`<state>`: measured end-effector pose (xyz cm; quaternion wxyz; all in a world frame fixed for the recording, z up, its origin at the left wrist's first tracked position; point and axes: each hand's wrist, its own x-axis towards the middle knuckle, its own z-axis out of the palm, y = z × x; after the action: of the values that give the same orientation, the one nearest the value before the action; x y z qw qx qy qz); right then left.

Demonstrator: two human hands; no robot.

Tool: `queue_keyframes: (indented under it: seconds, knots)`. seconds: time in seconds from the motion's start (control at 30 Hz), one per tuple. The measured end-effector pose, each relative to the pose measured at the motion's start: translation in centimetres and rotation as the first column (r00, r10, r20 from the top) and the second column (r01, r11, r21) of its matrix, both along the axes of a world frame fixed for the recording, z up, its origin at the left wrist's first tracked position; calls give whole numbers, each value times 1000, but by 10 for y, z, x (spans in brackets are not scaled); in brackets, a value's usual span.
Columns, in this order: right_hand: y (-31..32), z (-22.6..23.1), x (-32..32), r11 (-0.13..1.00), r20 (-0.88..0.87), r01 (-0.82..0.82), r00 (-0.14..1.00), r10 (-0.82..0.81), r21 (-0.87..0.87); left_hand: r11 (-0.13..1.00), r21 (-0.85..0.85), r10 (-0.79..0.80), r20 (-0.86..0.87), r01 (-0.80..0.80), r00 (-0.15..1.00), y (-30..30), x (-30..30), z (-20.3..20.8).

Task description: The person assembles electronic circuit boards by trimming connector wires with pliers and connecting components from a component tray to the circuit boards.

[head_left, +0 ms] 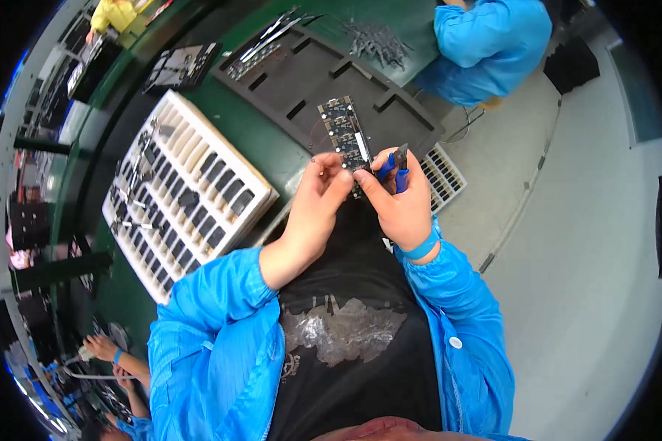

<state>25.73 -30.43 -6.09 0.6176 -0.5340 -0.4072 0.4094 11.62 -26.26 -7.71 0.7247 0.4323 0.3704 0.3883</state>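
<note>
while the right hand [403,206], curled nearly closed, steadies the near end of the circuit board [340,126] with blue-handled cutters [402,180] tucked in its fingers, the blades are best kept toward one o'clock, off the board's face. the left hand [318,195] has fingertips drawn close at the board's seven o'clock side; whether they grip anything i cannot tell. since the board reaches toward twelve o'clock, support its edges and press lightly.

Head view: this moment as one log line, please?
Left hand: at board | Right hand: holds blue pliers | Left side: white tray
</note>
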Motion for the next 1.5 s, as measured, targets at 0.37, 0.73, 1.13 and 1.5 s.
queue_keyframes:
  seconds: [0.37,0.73,1.13,1.5]
  knots:
    - [4,4,-14,997,292,-42,956,21,67,951,96,275,176,-295,945,12,25,4]
    - [-26,-27,12,998,380,-33,924,51,-53,896,223,333,237,-385,913,35,36,1]
    - [-36,-7,14,996,619,-76,781,87,-46,824,397,368,167,-404,915,36,44,4]
    - [-32,-8,14,996,709,-53,699,92,-77,797,452,349,198,-401,916,38,41,3]
